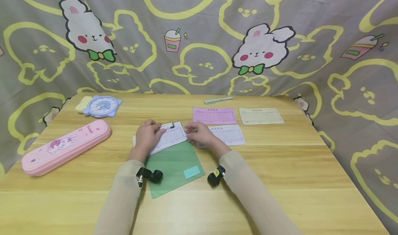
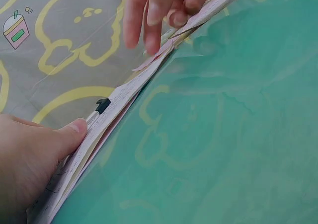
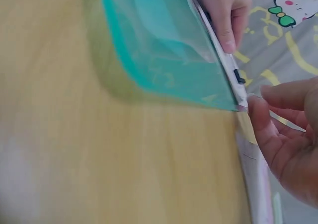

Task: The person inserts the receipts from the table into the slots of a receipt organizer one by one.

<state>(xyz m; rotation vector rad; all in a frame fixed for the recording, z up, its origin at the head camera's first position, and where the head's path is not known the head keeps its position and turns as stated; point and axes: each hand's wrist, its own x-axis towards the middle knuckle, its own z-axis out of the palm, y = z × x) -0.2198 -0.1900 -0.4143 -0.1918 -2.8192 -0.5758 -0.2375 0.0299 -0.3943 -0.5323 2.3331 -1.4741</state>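
Note:
My left hand (image 1: 146,135) grips a stack of printed forms (image 1: 169,137) at its left end, thumb on the top sheet beside a metal clip (image 1: 167,125) with black tips. Below the stack slants a translucent green folder sheet (image 1: 174,169) with a pale blue label (image 1: 192,172). In the left wrist view the stack's edge (image 2: 117,105) shows several layers, white and pink. My right hand (image 1: 200,134) is at the stack's right end, thumb and forefinger tips right at the corner with a small gap between them. Its other fingers (image 2: 152,37) hang loosely over the edge.
A pink form (image 1: 214,115), a cream form (image 1: 261,116) and a white form (image 1: 231,134) lie to the right on the wooden table (image 1: 280,179). Behind them is a pale green pen (image 1: 218,100). At left are a pink pencil case (image 1: 66,147) and a blue round clock (image 1: 102,106).

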